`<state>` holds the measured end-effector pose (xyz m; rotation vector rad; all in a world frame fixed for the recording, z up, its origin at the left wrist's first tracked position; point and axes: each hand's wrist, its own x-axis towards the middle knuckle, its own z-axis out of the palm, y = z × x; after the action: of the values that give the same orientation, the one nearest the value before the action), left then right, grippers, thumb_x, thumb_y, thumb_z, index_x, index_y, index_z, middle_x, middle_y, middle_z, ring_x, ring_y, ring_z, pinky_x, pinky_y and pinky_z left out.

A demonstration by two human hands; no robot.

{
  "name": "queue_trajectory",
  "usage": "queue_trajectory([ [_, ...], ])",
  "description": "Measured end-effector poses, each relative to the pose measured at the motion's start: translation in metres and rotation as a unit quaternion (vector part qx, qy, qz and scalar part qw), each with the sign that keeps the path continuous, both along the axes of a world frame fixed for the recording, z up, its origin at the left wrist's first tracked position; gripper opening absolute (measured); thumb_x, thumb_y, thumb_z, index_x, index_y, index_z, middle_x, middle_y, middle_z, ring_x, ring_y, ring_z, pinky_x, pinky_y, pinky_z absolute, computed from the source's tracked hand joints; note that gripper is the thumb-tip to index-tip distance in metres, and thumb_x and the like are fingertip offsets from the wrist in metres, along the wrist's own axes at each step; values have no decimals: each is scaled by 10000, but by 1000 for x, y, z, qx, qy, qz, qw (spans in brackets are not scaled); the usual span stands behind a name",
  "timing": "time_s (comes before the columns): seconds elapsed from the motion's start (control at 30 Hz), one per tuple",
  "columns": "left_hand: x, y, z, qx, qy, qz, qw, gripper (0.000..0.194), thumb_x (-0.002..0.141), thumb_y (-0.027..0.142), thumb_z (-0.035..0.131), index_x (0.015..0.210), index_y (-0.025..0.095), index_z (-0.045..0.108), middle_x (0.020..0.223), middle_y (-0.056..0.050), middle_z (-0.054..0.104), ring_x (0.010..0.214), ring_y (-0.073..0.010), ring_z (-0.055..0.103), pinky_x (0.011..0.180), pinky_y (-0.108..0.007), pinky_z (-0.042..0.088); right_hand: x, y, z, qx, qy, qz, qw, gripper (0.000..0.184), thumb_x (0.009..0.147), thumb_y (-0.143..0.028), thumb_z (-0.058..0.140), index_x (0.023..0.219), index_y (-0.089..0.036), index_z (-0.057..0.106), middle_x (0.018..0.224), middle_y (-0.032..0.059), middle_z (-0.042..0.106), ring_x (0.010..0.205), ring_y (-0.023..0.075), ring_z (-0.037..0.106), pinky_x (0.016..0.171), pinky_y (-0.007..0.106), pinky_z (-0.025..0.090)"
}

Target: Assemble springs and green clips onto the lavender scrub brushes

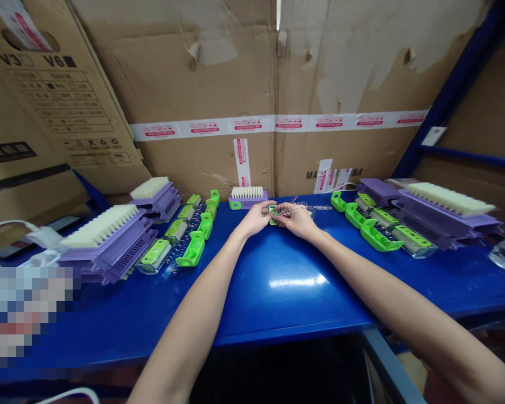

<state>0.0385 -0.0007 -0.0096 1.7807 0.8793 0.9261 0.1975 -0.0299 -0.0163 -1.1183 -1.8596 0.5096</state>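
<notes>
- The surface [298, 314] is bare along the middle of its front edge, which leaves the forearms room.
- Toward its left edge, green covers [197, 247], loose coiled wires [168, 262] and clear boxes with green tops [155, 253] run in rows beside stacked purple frames [105, 264]; this looks like sorting by kind.
- Toward the right edge, more green covers [372, 237] and boxes [414, 240] stand beside purple frames [429, 216], probably to keep them in reach.
- Near the middle of the back edge, the left hand [257, 217] has its fingertips closed on a small green piece [272, 215], seemingly to steady it.
- The right hand [298, 221] pinches the same piece from the other side; a wire coil [292, 209] lies across its fingers, perhaps to stay handy.
- Just behind the hands, a purple brush [248, 196] sits bristles up, against or near the cardboard [202, 84].
</notes>
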Motion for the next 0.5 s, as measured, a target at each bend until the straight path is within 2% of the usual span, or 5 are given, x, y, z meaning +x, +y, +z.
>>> queue_trajectory([
  [0.17,0,1,-1,-3,-15,-11,1000,486,730,15,571,1213,62,552,884,-105,719,811,-183,673,797,-306,513,-1,-2,2,13,-25,-12,1000,107,773,-240,638,856,-173,638,606,-4,656,527,151,634,532,231,477],
  [0.33,0,3,-1,5,-16,-11,1000,450,733,7,541,1176,77,584,859,-76,719,779,-160,666,751,-265,513,2,-3,5,41,-80,3,996,187,795,-206,591,962,-174,667,633,1,675,591,161,650,595,241,480],
  [0.5,0,3,-2,-12,-27,-17,999,421,742,23,568,1157,89,595,861,-71,717,793,-163,667,770,-274,508,2,-3,5,57,-102,-4,993,145,817,-196,569,922,-183,668,675,10,682,669,164,657,648,247,477],
])
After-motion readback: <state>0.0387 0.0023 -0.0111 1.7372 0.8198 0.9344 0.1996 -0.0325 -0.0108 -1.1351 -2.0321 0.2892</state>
